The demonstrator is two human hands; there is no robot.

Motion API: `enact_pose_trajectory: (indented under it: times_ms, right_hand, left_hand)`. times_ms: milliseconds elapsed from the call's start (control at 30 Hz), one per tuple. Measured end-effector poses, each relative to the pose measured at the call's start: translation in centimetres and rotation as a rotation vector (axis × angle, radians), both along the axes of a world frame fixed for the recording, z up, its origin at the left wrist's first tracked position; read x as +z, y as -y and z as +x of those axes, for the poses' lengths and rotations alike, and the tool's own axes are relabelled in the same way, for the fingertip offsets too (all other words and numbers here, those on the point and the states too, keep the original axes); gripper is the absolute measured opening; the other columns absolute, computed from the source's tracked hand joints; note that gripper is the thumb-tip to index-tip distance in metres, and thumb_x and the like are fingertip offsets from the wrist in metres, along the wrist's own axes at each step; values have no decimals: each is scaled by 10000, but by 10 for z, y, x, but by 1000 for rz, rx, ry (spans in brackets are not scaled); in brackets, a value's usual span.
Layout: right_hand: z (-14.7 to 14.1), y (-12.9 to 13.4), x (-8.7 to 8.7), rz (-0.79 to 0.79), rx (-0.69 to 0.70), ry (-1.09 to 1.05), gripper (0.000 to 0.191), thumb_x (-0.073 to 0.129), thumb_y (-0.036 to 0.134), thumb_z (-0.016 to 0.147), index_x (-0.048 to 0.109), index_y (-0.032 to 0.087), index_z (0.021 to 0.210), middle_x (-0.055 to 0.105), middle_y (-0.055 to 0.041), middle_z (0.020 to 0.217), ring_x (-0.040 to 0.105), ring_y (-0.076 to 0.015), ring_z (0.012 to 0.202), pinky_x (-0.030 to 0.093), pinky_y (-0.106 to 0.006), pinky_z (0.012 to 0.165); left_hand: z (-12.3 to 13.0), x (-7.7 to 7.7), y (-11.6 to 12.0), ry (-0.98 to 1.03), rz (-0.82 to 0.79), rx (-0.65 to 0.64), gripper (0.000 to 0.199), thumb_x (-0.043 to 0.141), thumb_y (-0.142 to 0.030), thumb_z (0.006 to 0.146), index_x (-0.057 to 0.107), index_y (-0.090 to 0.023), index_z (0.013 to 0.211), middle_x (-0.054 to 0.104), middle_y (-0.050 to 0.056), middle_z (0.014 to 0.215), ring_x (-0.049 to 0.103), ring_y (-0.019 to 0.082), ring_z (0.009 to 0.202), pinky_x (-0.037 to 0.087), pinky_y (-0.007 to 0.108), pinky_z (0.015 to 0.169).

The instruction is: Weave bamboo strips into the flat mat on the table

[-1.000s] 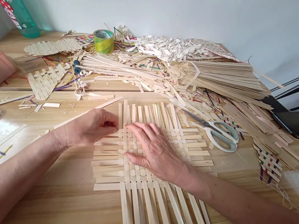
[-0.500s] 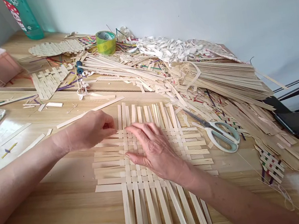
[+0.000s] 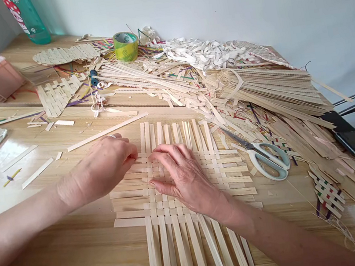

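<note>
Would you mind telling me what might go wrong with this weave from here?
The woven mat of pale strips looks unfastened, so if the right hand lifts, the crossings beneath it might slide apart. The long loose strip ends lie free on the near side, and a forearm could knock them out of line. The left hand, at the mat's far-left corner, might also nudge the strips there out of place.

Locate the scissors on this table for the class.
In the head view, the scissors lie just right of the bamboo weave, beside loose strips.
</note>
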State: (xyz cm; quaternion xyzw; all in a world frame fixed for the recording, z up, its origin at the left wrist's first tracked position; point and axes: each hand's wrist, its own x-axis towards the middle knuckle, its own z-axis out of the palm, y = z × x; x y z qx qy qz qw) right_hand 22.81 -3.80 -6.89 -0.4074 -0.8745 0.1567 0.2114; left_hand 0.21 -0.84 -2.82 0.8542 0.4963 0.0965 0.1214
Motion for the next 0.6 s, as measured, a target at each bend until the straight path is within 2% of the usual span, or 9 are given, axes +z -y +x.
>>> enact_pose_trajectory:
  times_ms: [133, 300, 600]
  right_hand:
    - [-1, -1, 0, -11, -12, -14, 466, 711, 433, 876, 571, 161, 1227, 572, -102, 1257, 479, -273, 1103, 421, -433, 969]
    - [-4, -1, 0, -29, -32, -25, 477, 753, 426, 839, 573, 171, 1200, 574, -89, 1234, 480, -273, 1094, 406, -428, 956]
    - [-4, -2, -1, -24, -46, -24, 447, 625, 535, 911, 570, 179, 1176, 567, -92, 1230, 481, -267, 1070, 404, -426, 933]
  left_hand:
    - [2, -4, 17, -79, 87, 7, 197, 528, -128, 918, 682, -167, 801, 624, 40, 749, 583, 192, 730, 450, 303, 674]
    - [7, -15, 33, -84, 232, -4, 171, 511, -131, 951, 655, -150, 860, 622, 70, 840, 571, 234, 835, 495, 334, 703]
    - [20, -36, 29, -138, 445, -32, 126, 516, -89, 922, 563, -148, 821, 537, 79, 813, 496, 258, 793, 506, 371, 677]
